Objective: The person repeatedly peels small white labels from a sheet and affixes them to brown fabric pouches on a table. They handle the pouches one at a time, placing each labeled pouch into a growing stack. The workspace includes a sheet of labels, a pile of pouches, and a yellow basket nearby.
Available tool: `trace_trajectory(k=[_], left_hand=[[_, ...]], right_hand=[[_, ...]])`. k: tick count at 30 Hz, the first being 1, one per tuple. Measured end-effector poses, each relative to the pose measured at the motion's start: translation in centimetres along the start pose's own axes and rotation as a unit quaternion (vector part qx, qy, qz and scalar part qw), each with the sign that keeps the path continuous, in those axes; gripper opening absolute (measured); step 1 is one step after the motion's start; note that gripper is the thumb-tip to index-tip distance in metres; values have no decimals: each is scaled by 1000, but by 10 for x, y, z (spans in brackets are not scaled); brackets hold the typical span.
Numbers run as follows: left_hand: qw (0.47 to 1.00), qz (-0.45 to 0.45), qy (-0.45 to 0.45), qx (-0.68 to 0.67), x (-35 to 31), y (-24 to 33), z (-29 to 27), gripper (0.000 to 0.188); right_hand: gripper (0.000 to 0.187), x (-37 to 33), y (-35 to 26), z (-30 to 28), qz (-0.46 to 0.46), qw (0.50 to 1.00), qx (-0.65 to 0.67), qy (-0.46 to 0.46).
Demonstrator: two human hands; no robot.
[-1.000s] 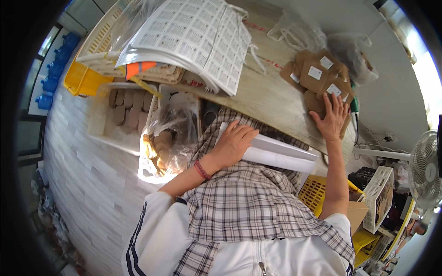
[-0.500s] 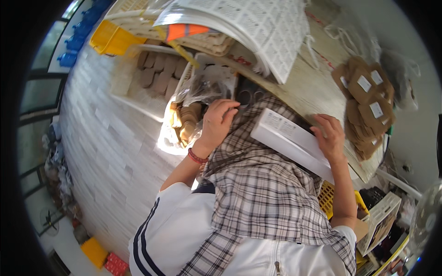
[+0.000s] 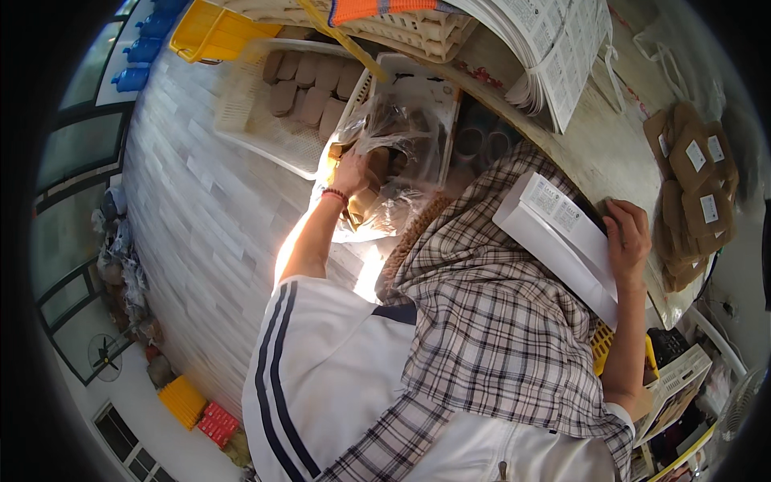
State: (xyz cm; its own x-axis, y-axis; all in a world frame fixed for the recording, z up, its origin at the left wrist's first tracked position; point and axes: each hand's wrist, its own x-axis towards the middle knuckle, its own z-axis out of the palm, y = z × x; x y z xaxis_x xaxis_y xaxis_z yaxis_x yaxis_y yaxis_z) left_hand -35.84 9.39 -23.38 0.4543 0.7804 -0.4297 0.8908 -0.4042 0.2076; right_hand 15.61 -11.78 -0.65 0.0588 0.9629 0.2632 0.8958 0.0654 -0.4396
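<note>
Brown pieces (image 3: 366, 202) lie in the clear bag (image 3: 404, 122), and I judge the step is taking some: the left hand (image 3: 351, 171) reaches in, fingers hidden, the right hand (image 3: 629, 241) is half curled beside the white sheets (image 3: 550, 221), neither hold can I tell, so next I must lift gently.

No wording or number could be read. Blocks of small dark print (image 3: 554, 205) stood on the folded white paper (image 3: 562, 249), just beside the near edge of the desk (image 3: 582, 157). Dense dark print, likewise illegible, covered the stacked sheets (image 3: 554, 48) toward the desk's left end. White labels (image 3: 708, 209) with fine dark marks were noted on brown pieces (image 3: 675, 213) at its right end. Pale marks on the red package (image 3: 218, 424) were too small to decipher.
</note>
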Motion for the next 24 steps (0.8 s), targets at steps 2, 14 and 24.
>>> trace_trajectory(k=[2, 14, 24], left_hand=[[994, 20, -90, 62, 31, -22, 7, 62], [984, 107, -71, 126, 18, -18, -4, 119], [975, 139, 124, 123, -34, -11, 40, 112]], right_hand=[[24, 1, 0, -2, 1, 1000, -10, -7], [26, 1, -4, 4, 21, 1000, -12, 1], [27, -2, 0, 8, 30, 999, -34, 13]])
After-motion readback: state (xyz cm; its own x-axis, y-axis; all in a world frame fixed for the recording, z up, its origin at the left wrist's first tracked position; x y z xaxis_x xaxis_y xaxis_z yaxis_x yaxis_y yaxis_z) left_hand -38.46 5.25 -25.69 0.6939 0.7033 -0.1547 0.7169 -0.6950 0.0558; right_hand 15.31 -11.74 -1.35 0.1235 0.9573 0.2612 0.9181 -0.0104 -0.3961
